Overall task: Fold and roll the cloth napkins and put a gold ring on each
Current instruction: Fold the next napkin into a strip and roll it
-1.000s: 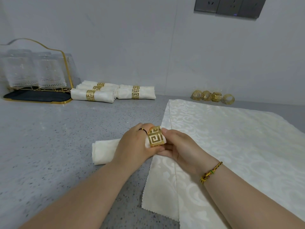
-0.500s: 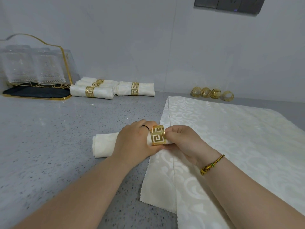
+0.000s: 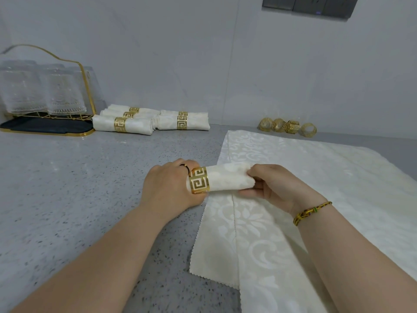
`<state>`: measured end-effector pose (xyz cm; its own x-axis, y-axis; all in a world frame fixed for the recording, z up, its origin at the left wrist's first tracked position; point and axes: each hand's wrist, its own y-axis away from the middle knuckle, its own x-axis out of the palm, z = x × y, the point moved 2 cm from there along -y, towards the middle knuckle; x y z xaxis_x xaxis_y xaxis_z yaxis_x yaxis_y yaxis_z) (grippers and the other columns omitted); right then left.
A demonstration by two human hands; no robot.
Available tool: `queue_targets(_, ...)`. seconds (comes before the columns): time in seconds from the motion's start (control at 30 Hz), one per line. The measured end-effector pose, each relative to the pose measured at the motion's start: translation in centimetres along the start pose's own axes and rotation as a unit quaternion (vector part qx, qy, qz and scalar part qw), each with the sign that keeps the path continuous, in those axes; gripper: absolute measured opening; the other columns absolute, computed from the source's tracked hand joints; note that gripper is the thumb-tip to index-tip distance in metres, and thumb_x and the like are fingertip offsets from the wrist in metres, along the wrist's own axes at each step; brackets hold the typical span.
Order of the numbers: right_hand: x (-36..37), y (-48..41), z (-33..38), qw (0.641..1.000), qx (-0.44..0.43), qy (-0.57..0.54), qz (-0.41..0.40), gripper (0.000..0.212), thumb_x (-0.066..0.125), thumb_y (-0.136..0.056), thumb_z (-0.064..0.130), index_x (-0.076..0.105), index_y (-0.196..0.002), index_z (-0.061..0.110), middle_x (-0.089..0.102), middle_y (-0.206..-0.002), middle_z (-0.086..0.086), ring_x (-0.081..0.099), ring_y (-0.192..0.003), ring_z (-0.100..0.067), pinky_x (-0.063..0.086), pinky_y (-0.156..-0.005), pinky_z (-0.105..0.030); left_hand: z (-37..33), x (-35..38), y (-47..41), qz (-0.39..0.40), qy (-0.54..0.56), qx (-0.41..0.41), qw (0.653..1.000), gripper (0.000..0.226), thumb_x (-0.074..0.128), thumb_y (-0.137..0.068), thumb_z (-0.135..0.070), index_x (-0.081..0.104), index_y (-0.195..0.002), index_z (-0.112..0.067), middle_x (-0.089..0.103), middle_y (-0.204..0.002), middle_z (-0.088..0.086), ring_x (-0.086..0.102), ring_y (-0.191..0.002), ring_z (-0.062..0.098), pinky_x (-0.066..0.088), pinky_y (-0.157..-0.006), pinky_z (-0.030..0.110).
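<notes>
A grey speckled counter (image 3: pixel 67 199) fills the view, with a pale wall behind it. A large cream patterned cloth (image 3: pixel 327 188) lies flat across the right side, and its zigzag edge reaches the near middle. At the far left a gold-framed rack (image 3: pixel 86 86) holds upturned clear glasses (image 3: pixel 63 91). Just right of the rack lies a small pile of finished napkins (image 3: pixel 140 125), each rolled and banded in gold.

In the centre, two bare forearms reach in. The left hand (image 3: pixel 167 190) curls over the left part of a rolled napkin (image 3: pixel 228 180) (that end is hidden beneath it). The right hand (image 3: pixel 275 186), with a beaded bracelet (image 3: pixel 311 212) on its wrist, pinches the roll's right end. The roll lies sideways over the flat cloth's left edge. Four spare rings (image 3: pixel 286 127) sit in a row by the far wall. A gold ring (image 3: pixel 199 180) with a square spiral pattern circles the roll, touching the left hand.
</notes>
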<state>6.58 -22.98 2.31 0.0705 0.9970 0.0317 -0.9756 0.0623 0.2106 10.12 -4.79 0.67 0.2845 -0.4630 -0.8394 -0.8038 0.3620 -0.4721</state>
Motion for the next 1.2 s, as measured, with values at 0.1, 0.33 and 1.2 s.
queue_targets(0.1,-0.1,0.3,0.6,0.977,-0.08,0.181,-0.079,0.001,0.052,-0.088,0.013,0.053,-0.088,0.014,0.055,-0.092,0.003,0.053,-0.087,-0.012,0.047,-0.074,-0.023,0.3,-0.1,-0.1,0.0,-0.016,-0.004,1.0,0.042,0.061,-0.076,-0.049,0.053,-0.113,-0.031,0.058,-0.107,-0.01,0.054,-0.097,0.013,0.032,-0.075,0.023)
queue_targets(0.33,3.8,0.5,-1.3,0.728,-0.314,0.609,-0.017,0.06,0.067,-0.076,0.034,0.045,-0.131,0.019,0.051,-0.129,0.003,0.036,-0.129,-0.015,0.005,-0.113,-0.031,-0.6,0.8,0.1,0.034,-0.06,0.032,0.997,0.042,0.059,-0.075,-0.052,0.053,-0.11,-0.03,0.058,-0.102,-0.01,0.054,-0.096,0.014,0.023,-0.072,0.024)
queue_targets(1.2,4.0,0.1,-1.5,0.736,-0.314,0.6,-0.002,0.045,0.065,-0.077,0.032,0.051,-0.118,0.021,0.064,-0.103,0.005,0.048,-0.081,-0.01,0.02,-0.089,-0.015,5.6,-1.2,2.6,0.151,0.298,-0.06,0.941,0.032,0.076,-0.071,-0.017,0.057,-0.086,-0.039,0.066,-0.09,-0.018,0.053,-0.085,-0.016,0.041,-0.068,0.001)
